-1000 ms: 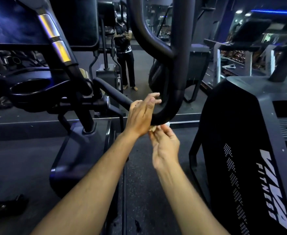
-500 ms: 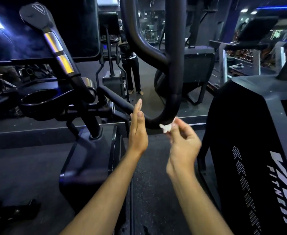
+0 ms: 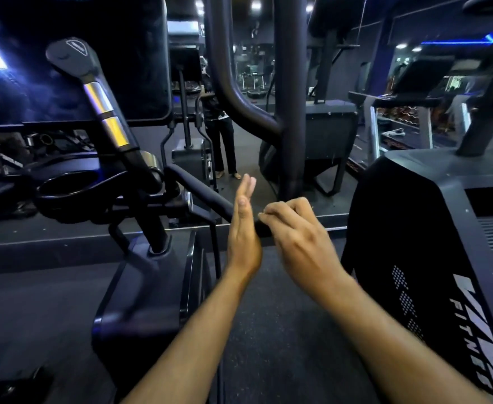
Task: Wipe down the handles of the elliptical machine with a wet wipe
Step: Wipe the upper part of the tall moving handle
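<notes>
**Right hand at the bottom bend of the handle**

My right hand [image 3: 300, 240] is curled, fingertips bunched as if pinching something; I take it to be the wet wipe, though none of it shows, so I cannot say for certain. My knuckles sit right at the lower bend of the moving handle [image 3: 290, 118], whose dark tube rises almost straight up from my grip and out of view overhead. That long axis is what the coming stroke turns on, I judge: wiping runs upward along the tube. My left hand [image 3: 244, 225] stands just beside my grip to its left, flat, fingers straight and together, holding nothing; the right is the nearer to the tube. Farther left, well apart, leans the fixed handle with metal sensor bands [image 3: 105, 112]. Beneath lies dark rubber floor [image 3: 268, 330]; beyond, a mirror wall [image 3: 327, 68] and more gym machines.
</notes>
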A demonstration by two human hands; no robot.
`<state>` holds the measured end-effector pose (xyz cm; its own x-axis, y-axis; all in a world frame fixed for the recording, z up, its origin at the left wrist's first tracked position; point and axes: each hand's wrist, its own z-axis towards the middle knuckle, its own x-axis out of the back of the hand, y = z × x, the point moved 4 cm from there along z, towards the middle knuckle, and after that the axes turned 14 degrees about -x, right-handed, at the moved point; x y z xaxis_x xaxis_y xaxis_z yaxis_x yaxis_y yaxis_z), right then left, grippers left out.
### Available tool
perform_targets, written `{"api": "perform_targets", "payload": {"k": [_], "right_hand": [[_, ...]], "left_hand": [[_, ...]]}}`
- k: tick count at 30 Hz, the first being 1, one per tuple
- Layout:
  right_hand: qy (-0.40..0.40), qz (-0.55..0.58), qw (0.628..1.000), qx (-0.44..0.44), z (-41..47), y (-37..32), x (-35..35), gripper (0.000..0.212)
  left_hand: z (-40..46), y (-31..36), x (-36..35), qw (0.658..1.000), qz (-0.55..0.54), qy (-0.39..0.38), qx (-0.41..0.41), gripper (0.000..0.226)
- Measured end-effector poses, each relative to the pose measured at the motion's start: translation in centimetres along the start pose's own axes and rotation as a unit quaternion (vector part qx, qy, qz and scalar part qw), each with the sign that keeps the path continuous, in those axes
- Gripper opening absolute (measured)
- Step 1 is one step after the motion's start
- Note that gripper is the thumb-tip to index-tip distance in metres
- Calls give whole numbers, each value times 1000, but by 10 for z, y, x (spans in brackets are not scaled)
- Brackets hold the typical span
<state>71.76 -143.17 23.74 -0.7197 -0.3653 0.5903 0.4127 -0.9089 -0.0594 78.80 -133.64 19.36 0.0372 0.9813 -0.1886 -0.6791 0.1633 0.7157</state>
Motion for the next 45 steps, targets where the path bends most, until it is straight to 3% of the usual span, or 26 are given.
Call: {"api": "perform_targets", "payload": {"k": [2, 4, 8, 12, 18, 23, 27, 29, 32, 34, 36, 37, 40, 43, 45], "right_hand": [[-96, -109, 987, 71, 13, -4, 14, 33], [-161, -239, 945, 155, 32, -6, 33, 41], [-166, -330, 906, 206, 53, -5, 56, 26], [-199, -397, 859, 255, 28, -3, 24, 42], [-267, -337, 868, 251, 9, -35, -41, 55], [-268, -288, 890, 231, 23, -58, -82, 28], [-261, -255, 892, 268, 18, -37, -50, 33], [-225, -226, 902, 292, 14, -17, -19, 42], [-134, -178, 927, 303, 24, 19, 31, 34], [-58, -91, 963, 249, 37, 45, 55, 29], [24, 79, 994, 65, 42, 67, 58, 23], [64, 177, 980, -58, 38, 73, 51, 21], [130, 387, 847, -340, 18, 57, 11, 28], [96, 508, 717, -468, -5, 26, -13, 32], [40, 528, 683, -504, -21, 23, -31, 33]], "left_hand": [[-3, -8, 17, 999, 17, 31, 14, 63], [-7, -19, 33, 997, 32, 64, 31, 65], [-19, -30, 47, 993, 40, 90, 57, 55], [-23, -31, 49, 993, 46, 93, 47, 61], [-24, -30, 58, 994, 34, 94, 47, 64], [-23, -28, 71, 991, 21, 116, 64, 58], [-24, -25, 77, 993, 46, 100, 43, 66], [-24, -18, 70, 995, 50, 85, 27, 65], [-15, 0, 43, 997, 40, 59, -13, 64], [-9, 13, 18, 998, 26, 29, -39, 67], [-5, 20, -6, 998, 11, 13, -53, 63], [-3, 22, -16, 998, 6, 10, -58, 59], [0, 24, -37, 997, -12, 20, -71, 54], [1, 20, -41, 997, -7, 30, -77, 48], [0, 20, -39, 995, 5, 33, -99, 51]]}}
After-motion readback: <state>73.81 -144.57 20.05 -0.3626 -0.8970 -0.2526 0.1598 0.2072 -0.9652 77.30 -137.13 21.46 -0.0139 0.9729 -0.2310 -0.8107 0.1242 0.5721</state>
